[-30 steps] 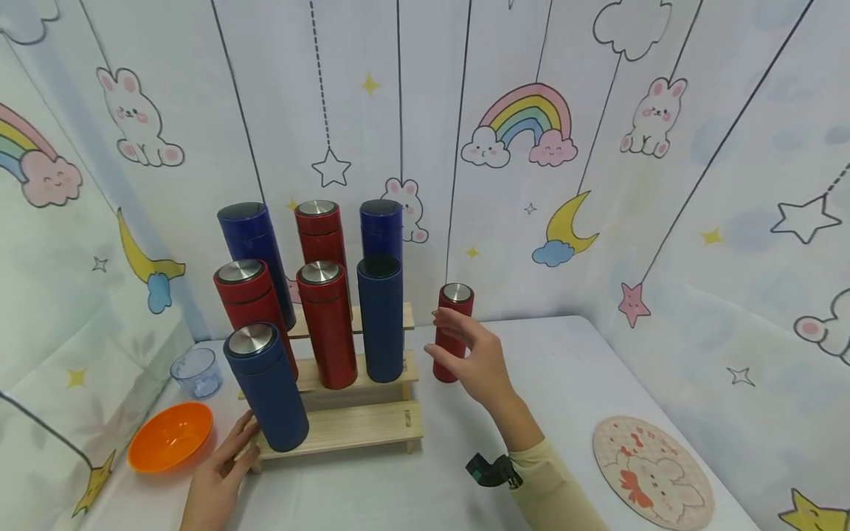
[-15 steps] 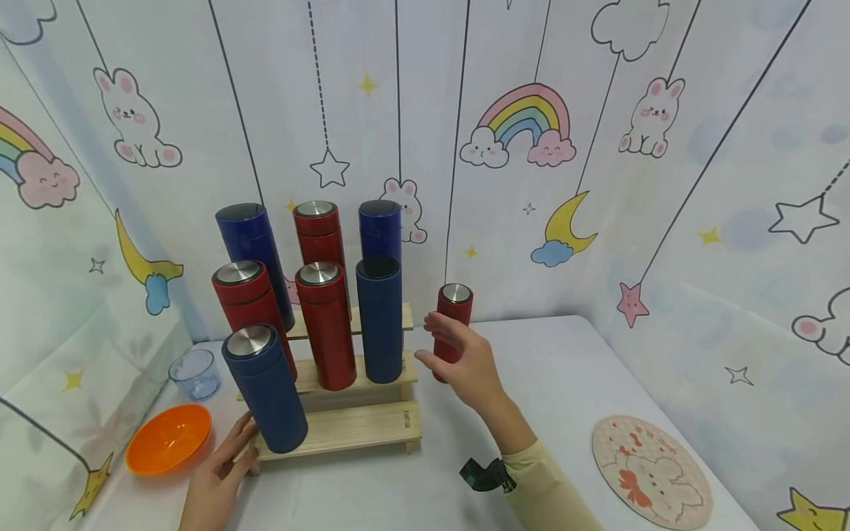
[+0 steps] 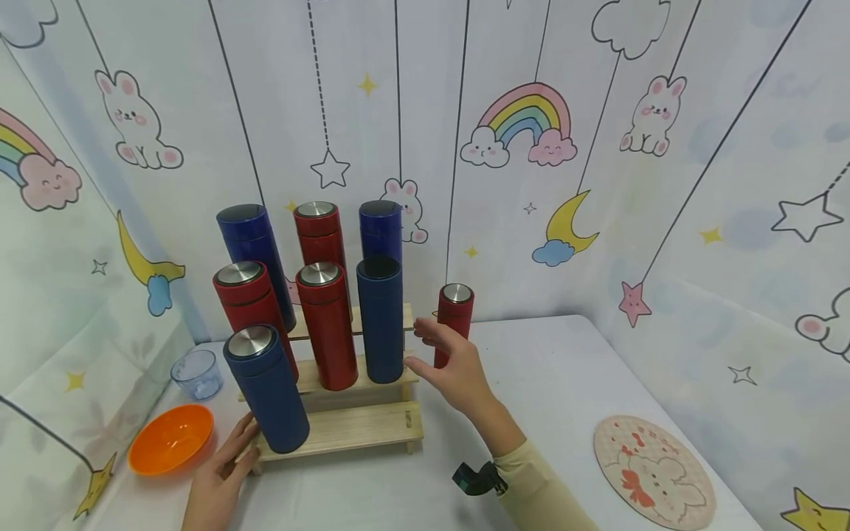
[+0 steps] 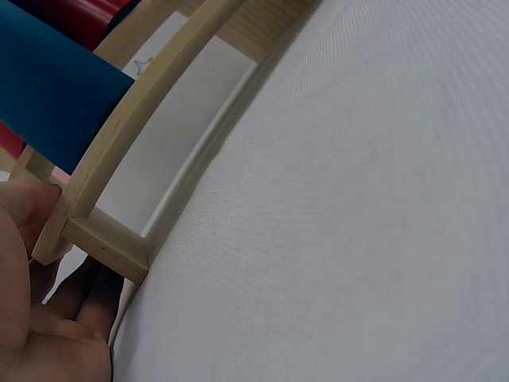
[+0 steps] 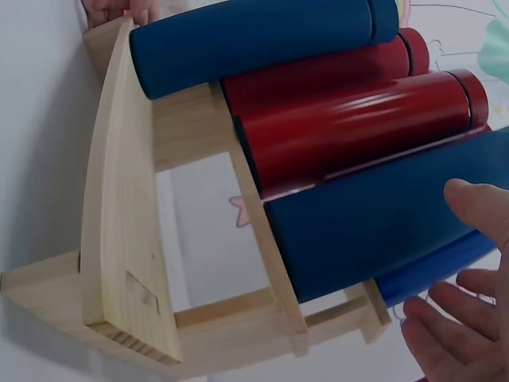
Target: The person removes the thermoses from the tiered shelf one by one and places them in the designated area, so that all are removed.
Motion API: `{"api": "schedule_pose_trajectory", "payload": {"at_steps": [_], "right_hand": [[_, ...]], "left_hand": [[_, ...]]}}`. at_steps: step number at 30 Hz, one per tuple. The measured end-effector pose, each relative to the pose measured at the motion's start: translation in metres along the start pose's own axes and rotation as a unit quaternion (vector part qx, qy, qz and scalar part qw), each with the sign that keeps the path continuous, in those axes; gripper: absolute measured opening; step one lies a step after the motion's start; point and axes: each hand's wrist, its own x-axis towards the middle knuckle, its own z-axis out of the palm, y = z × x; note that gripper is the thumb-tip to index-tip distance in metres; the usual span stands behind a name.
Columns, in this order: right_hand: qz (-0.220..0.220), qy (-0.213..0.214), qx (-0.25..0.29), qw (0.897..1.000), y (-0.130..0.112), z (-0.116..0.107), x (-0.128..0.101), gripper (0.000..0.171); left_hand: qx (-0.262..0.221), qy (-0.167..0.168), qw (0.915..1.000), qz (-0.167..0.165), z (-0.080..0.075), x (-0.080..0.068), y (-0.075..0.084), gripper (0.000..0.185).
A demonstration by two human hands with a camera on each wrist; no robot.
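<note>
My left hand (image 3: pixel 222 464) grips the left end of the wooden step rack (image 3: pixel 361 431), its thumb and fingers on either side of the low shelf's corner (image 4: pixel 79 207). Just above it a blue thermos (image 3: pixel 268 394) with a steel lid stands on that shelf. My right hand (image 3: pixel 458 372) is beside the dark-lidded blue thermos (image 3: pixel 381 324) at the right of the middle shelf. Its thumb and fingers are spread around that flask's side without closing; in the right wrist view the thumb lies close over the flask (image 5: pixel 382 215), and I cannot tell whether it touches.
Two red thermoses, one central (image 3: pixel 328 332) and one left (image 3: pixel 249 295), share the middle shelf. Blue and red flasks stand on the top shelf. Another red thermos (image 3: pixel 454 306) is on the table behind my right hand. An orange bowl (image 3: pixel 171 439), glass (image 3: pixel 197 376) and round mat (image 3: pixel 654 472) lie around.
My right hand has moved left, away from the lone red thermos and up to the middle shelf's right-hand blue thermos. My left hand stays at the rack's corner.
</note>
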Motion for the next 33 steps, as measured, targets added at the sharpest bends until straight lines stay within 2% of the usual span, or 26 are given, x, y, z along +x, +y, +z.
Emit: {"api": "schedule_pose_trajectory", "payload": {"at_steps": [7, 17, 27, 33], "right_hand": [[-0.008, -0.008, 0.018, 1.000, 0.003, 0.008, 0.001, 0.062], [-0.010, -0.013, 0.027, 0.999, 0.004, 0.016, 0.004, 0.067], [-0.009, -0.011, 0.036, 0.999, 0.004, 0.022, 0.008, 0.067], [-0.004, -0.009, 0.047, 0.999, 0.006, 0.026, 0.013, 0.067]], "left_hand": [[-0.015, 0.000, 0.9999, -0.003, 0.000, 0.001, -0.003, 0.064], [-0.004, -0.013, 0.9996, -0.024, -0.001, 0.000, 0.005, 0.065], [0.001, 0.003, 1.0000, -0.007, 0.001, 0.000, 0.000, 0.063], [-0.004, -0.001, 0.9998, -0.017, 0.001, 0.000, 0.002, 0.064]]}}
